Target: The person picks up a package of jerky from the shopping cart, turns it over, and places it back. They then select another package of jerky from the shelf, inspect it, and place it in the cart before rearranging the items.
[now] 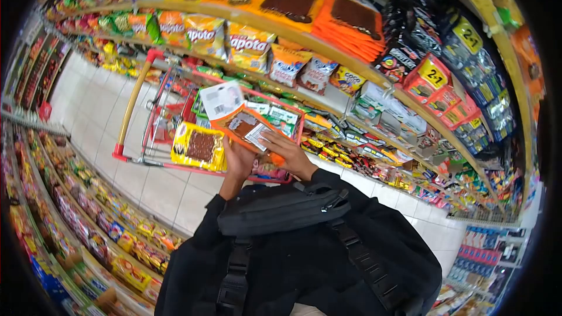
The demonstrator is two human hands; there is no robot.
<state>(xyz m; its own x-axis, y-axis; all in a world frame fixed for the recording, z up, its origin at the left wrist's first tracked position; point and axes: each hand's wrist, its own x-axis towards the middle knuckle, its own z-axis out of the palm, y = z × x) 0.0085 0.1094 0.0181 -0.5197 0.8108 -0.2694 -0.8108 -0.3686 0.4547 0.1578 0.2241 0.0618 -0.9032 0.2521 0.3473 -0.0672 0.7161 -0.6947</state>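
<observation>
A pale tiled floor point(149, 190) runs between the left shelves point(88, 199) and the right shelves point(345, 102), both packed with snack bags and packets. At the far right top, orange packs point(351, 23) lie stacked beside dark bags. The shopping cart point(146, 105) stands in the aisle, holding a yellow pack point(199, 147) and green-and-white packs point(275, 117). Above it, the left hand point(239, 158) supports the orange packet point(244, 127) from below; the right hand point(287, 155) presses fingers on its label.
</observation>
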